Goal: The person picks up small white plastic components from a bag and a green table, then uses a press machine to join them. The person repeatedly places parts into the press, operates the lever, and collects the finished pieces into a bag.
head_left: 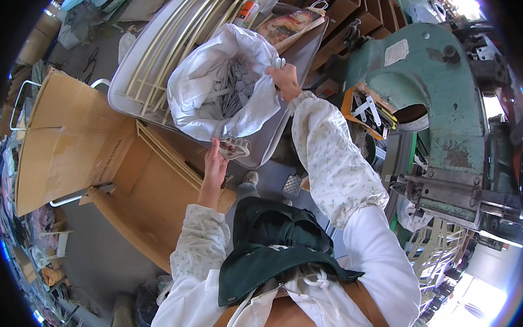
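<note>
A white woven sack (186,106) stands with its mouth wide, holding many thin grey flat strips (232,87). At its near rim my left hand (214,169) is closed on a cluster of pale metal pieces (234,148) with rounded ends. Against the sack's right rim, my right hand (284,81) is closed, and small pale rounded pieces (279,62) poke out above its fingers. The palm side of the right hand is hidden, as is how much of the sack it touches.
Under and behind the sack is a grey tray (123,89) with curved cream metal rods (155,67). An open cardboard box (72,137) lies to the left. A large green machine (443,83) rises at the right, near an orange bin (350,106) of tools and parts.
</note>
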`<state>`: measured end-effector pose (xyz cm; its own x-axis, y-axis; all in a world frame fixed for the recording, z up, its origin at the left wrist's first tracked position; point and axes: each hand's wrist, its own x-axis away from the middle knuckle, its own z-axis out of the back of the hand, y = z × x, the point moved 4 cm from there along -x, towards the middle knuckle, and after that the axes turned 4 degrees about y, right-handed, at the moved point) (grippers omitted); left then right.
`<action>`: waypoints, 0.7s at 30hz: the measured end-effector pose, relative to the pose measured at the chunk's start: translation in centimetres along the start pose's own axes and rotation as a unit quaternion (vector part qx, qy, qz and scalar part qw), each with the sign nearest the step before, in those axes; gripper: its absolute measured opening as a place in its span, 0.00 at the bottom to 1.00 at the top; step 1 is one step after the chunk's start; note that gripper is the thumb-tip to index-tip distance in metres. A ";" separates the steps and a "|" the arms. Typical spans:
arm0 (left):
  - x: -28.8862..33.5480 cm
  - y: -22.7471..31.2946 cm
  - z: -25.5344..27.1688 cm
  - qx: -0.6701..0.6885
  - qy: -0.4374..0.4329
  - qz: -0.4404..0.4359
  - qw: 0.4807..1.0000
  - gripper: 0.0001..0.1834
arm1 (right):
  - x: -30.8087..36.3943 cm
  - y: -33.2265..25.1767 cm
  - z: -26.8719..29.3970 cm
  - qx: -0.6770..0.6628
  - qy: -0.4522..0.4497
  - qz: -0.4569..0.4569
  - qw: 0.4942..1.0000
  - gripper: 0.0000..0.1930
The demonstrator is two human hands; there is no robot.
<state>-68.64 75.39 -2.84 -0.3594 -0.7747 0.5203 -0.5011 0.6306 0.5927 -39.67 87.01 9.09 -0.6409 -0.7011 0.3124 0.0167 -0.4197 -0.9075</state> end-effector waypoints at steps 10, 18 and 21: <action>-5.3 8.6 0.8 -0.228 0.260 -0.150 0.926 0.26 | 0.5 1.0 0.2 0.011 0.005 0.031 0.999 0.12; -3.9 12.7 -2.6 -0.072 0.268 -0.207 0.938 0.14 | 3.1 -4.4 0.3 -0.046 -0.016 0.178 0.983 0.11; -3.0 14.3 -5.6 -0.093 0.241 -0.244 0.935 0.17 | 3.5 -5.6 1.1 -0.050 0.003 0.215 0.975 0.11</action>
<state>-70.33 86.98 7.47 0.2948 -0.8892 0.3498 -0.3505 0.2400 0.9053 -41.20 86.27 15.57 -0.5952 -0.7967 -0.1046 0.2102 -0.0288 -0.9772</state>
